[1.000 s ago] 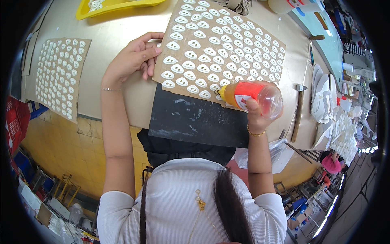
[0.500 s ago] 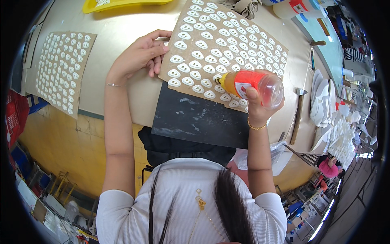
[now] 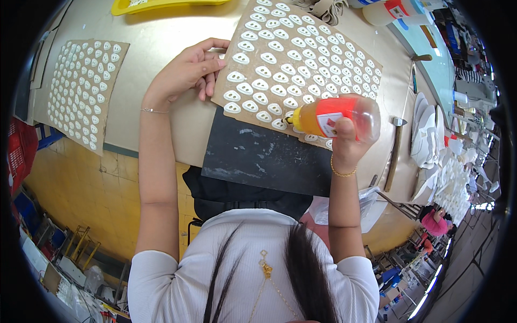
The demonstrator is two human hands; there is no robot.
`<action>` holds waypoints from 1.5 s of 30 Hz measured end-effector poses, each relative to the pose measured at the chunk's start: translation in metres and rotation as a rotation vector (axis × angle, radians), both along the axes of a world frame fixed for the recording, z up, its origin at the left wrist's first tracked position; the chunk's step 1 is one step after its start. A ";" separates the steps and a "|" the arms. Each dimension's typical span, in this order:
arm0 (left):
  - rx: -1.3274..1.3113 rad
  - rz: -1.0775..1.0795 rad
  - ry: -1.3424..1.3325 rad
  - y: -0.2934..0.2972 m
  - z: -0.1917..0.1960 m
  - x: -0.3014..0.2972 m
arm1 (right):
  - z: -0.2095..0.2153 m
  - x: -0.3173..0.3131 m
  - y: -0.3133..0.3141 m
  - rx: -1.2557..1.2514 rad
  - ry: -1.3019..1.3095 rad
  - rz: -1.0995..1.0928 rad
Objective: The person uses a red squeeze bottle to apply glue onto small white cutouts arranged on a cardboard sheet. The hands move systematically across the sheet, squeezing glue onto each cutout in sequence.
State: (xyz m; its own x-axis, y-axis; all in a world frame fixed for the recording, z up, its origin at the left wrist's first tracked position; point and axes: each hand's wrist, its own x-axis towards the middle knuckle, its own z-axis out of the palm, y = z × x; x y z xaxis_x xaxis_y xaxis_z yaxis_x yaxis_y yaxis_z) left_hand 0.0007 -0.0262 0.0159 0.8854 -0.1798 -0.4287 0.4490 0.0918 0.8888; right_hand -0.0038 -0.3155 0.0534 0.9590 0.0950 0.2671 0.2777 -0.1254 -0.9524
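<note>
Head view: right hand wraps firmly round the squeeze bottle, which lies over the board's near edge, long axis roughly left-right, yellow nozzle pointing left — its tip right by a white two-holed piece; contact unclear. Left hand sits at the left edge of the brown board, fingers loosely curled — cannot tell if they pinch it. Right hand is nearer that piece; board partly overlaps the black mat.
</note>
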 end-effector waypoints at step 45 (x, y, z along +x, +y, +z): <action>-0.055 -0.052 -0.016 0.007 -0.007 0.001 | 0.000 -0.013 0.000 0.327 -0.029 -0.029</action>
State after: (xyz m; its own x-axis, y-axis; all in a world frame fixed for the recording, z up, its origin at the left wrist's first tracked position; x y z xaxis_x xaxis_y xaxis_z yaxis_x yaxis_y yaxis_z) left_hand 0.0015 -0.0189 0.0094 0.8810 -0.2486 -0.4026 0.4400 0.1175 0.8903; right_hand -0.0168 -0.3152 0.0539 0.9517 -0.0279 0.3058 0.3058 0.1777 -0.9354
